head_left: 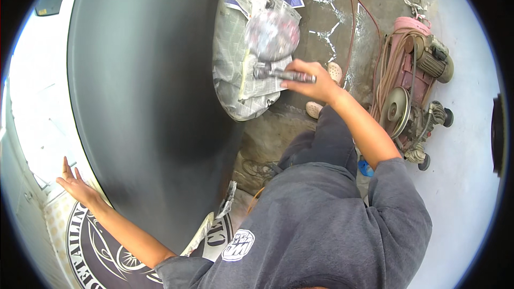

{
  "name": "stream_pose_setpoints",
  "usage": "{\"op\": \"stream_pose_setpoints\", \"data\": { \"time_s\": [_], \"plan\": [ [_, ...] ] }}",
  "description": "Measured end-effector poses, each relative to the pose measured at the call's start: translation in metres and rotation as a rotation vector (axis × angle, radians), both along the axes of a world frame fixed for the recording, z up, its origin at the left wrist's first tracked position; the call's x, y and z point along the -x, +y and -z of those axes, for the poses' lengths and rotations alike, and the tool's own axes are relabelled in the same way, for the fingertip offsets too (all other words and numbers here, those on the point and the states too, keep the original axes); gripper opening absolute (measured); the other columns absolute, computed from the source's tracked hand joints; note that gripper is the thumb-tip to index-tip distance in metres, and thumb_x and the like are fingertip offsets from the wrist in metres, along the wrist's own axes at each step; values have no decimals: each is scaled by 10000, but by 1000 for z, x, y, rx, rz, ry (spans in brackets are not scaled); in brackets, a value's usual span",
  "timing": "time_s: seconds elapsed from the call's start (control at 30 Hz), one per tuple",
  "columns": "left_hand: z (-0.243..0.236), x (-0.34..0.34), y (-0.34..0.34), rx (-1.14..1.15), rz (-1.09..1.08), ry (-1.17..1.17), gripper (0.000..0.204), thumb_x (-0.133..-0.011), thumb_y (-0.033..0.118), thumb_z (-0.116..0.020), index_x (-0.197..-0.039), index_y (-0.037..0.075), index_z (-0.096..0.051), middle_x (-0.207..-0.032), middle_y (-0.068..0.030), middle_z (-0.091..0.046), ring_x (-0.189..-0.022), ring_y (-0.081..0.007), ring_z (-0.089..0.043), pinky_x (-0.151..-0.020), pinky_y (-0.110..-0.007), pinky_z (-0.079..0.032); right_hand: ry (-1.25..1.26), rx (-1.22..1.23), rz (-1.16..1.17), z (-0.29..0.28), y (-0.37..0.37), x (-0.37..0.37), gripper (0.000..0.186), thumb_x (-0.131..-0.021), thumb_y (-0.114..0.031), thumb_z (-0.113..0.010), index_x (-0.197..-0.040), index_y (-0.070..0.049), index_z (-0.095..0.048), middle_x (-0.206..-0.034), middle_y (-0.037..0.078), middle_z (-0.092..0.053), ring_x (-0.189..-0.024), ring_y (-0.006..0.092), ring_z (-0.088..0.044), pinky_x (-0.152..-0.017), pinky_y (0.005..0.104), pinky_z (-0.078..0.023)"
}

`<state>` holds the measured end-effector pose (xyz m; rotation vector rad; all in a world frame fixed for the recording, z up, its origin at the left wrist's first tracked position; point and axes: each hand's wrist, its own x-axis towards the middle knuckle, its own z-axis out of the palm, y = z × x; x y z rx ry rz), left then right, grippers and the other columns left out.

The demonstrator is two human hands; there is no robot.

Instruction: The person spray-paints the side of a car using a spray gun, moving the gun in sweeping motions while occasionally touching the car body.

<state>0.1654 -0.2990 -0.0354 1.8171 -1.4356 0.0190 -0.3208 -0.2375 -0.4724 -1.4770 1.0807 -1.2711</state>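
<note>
A large dark grey curved panel (123,85) with a pale edge fills the left side. My left hand (75,184) is at its lower left edge, fingers spread, holding nothing. Crumpled newspaper (230,91) covers a rounded shape along the panel's right side. Over it, my right hand (313,83) grips a dark-and-silver handled tool (292,75), possibly a spray gun. A speckled, round, blurred part (272,35) appears just above the tool; whether it is attached, I cannot tell.
A pink compressor (428,59) with wheels and coiled hoses stands at right. A red hose (353,0) crosses the grey floor (326,16). My feet in pale clogs (313,109) are below the right hand. A black-and-white printed mat (96,246) lies at lower left.
</note>
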Motion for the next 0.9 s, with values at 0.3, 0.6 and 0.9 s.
{"op": "stream_pose_setpoints", "data": {
  "time_s": [0.3, 0.6, 0.9],
  "plan": [
    [-1, 0, -1, 3, 9, 11, 718, -1114, 484, -111, -1403, -6, -551, -1510, -154, -513, -1509, -297, -304, -1245, -500, -214, 223, 205, 24, -21, 18, 8, 361, -773, -199, -850, -1065, -67, -683, -999, 119, -721, -844, 323, -715, -702, 389, -565],
    [3, 1, -5, -7, 27, -12, 716, -1113, 468, -104, -1392, 0, -567, -1512, -153, -514, -1525, -326, -269, -1255, -493, -182, 472, 394, -129, 0, 40, -6, 415, -697, -140, -748, -1090, -94, -623, -981, 87, -653, -778, 318, -685, -664, 427, -559],
    [5, 9, 1, -14, 37, -42, 707, -1117, 424, -82, -1369, -21, -570, -1496, -163, -530, -1514, -308, -306, -1257, -496, -194, 695, 318, -437, 21, 81, -16, 476, -716, -141, -731, -1179, -114, -622, -1059, 68, -667, -832, 295, -717, -721, 422, -578]
  ]
}}
